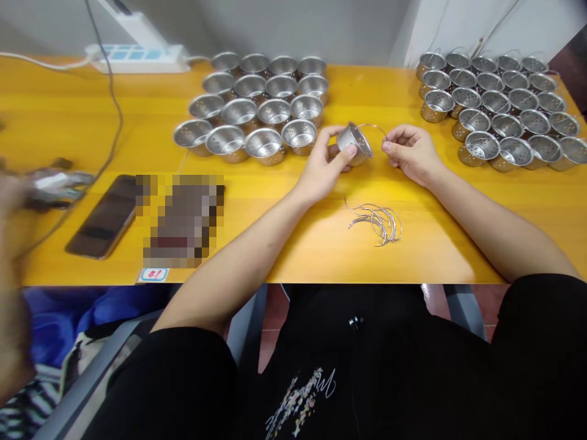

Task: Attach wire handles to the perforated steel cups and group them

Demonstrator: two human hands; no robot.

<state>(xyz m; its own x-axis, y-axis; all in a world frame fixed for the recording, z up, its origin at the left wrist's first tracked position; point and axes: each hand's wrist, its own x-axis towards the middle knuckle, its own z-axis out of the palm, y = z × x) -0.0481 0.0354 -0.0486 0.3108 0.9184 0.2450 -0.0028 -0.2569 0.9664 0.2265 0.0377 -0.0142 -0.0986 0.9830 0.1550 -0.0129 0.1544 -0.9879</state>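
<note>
My left hand [324,164] is wrapped round a small perforated metal cup [352,144], which is tilted with its rim toward the right. My right hand [409,151] pinches the free end of a thin curved wire [372,126]; the wire's other end reaches the cup's rim. Below the hands, a loose pile of curved wires [378,223] lies on the yellow table [302,250]. Rows of metal cups [265,145] without visible wires stand to the left of my left hand. More cups [512,153], with wires across or above them, stand at the right.
At the left lie a dark phone [104,217] and a pixelated item [186,220]. A power strip [142,58] with cables sits at the back left. A blurred arm of another person [11,293] reaches in at the left edge, near a blurred metallic object [55,183].
</note>
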